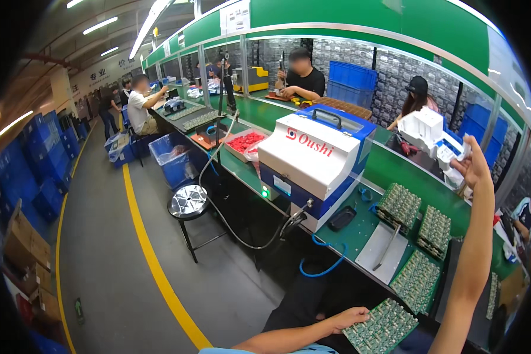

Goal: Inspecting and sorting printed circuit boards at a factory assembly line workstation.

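Note:
A green circuit board panel (pixel 380 328), crowded with small components, is pinched at its left edge by my left hand (pixel 352 318), low in the view and tilted over the bench's near edge. My right arm reaches up on the right side. Its hand (pixel 475 164) is curled against the right side of a white plastic housing (pixel 423 131); exactly how the fingers grip it is hard to make out. Below that arm lie a further board panel (pixel 416 281) and two stacks of board panels, one stack (pixel 399 205) beside the other (pixel 435 232).
A grey metal plate (pixel 381 251) carries a slim metal tool (pixel 387 248). A white-and-blue machine (pixel 312 156) stands left of the boards. A blue cord (pixel 323 275) loops over the bench edge near a black stool (pixel 189 202). Co-workers sit across and along the bench.

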Tool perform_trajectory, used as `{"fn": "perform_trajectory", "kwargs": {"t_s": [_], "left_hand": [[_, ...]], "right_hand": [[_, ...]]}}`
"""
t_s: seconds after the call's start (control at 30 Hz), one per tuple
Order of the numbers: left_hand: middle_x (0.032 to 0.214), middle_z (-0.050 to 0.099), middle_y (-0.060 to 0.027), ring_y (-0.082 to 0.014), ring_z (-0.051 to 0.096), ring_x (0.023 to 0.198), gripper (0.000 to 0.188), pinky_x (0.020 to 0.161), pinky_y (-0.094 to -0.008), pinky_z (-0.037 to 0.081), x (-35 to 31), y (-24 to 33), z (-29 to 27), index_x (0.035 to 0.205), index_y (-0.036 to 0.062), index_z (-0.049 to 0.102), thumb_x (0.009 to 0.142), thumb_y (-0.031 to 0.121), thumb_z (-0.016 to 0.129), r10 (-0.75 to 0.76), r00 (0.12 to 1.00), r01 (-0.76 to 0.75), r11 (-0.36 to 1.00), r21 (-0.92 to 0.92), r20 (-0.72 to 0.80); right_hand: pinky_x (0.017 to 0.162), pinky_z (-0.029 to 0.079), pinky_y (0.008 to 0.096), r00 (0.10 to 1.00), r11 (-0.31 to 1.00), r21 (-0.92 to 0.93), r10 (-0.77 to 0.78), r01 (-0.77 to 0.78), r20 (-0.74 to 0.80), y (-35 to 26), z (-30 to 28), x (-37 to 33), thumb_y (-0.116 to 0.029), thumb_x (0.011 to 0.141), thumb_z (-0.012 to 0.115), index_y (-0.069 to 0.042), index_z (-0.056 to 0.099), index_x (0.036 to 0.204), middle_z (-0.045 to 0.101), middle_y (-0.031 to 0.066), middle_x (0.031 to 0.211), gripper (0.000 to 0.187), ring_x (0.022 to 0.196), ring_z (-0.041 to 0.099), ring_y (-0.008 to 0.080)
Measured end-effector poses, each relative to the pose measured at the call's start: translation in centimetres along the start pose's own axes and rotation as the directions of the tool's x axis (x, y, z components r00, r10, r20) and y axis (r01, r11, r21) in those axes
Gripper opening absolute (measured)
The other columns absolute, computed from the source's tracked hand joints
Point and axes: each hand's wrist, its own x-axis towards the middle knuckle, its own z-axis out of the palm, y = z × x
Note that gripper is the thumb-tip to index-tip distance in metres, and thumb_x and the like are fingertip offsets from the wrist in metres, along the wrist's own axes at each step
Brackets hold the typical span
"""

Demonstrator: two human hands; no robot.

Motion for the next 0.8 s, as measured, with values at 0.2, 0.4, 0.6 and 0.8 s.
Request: {"fn": "perform_trajectory", "kwargs": {"t_s": [0.2,0.4,0.6,0.8], "left_hand": [[0.091,0.060,0.0029,-0.0067,0.054,0.083,0.021,0.075,-0.0260,0.047,-1.9,0.5,-1.5,0.107,0.0047,0.062,0.098,0.023,0.058,0.160,0.984,-0.139,0.965,0.222,-0.080],[0.090,0.056,0.0032,-0.0040,0.050,0.083,0.024,0.073,-0.0236,0.043,-7.4,3.5,-5.6,0.112,0.0057,0.058,0.098,0.026,0.057,0.120,0.988,-0.092,0.963,0.252,-0.101],[0.094,0.059,0.0027,-0.0043,0.054,0.085,0.024,0.075,-0.0234,0.046,-13.0,4.1,-10.1,0.113,0.0051,0.058,0.098,0.024,0.057,0.105,0.980,-0.085,0.989,0.122,-0.166],[0.092,0.060,0.0019,-0.0069,0.057,0.085,0.022,0.076,-0.0267,0.048,-15.4,3.3,-13.2,0.111,0.0071,0.059,0.099,0.026,0.057,0.146,0.956,-0.175,0.980,-0.094,-0.254]], "right_hand": [[0.068,0.062,0.0298,0.984,0.999,-0.009,-0.030,0.032,0.174,-3.8,10.0,1.5,-0.055,0.069,0.078,0.016,0.054,0.108,0.060,0.0233,0.102,0.084,0.072,0.068,0.0267],[0.056,0.061,0.0240,0.964,0.994,-0.059,-0.079,0.097,0.253,-4.9,25.7,4.6,-0.051,0.077,0.074,0.003,0.062,0.104,0.064,0.0148,0.087,0.061,0.066,0.067,0.0215],[0.060,0.063,0.0279,0.982,0.986,-0.163,-0.007,0.038,0.188,-1.7,41.9,3.4,-0.043,0.080,0.073,-0.003,0.056,0.121,0.063,0.0182,0.099,0.060,0.079,0.068,0.0227],[0.080,0.059,0.0385,0.952,0.993,-0.082,0.106,-0.085,0.288,5.5,54.2,0.1,-0.040,0.087,0.070,-0.015,0.048,0.138,0.053,0.0179,0.136,0.061,0.107,0.062,0.0380]]}}
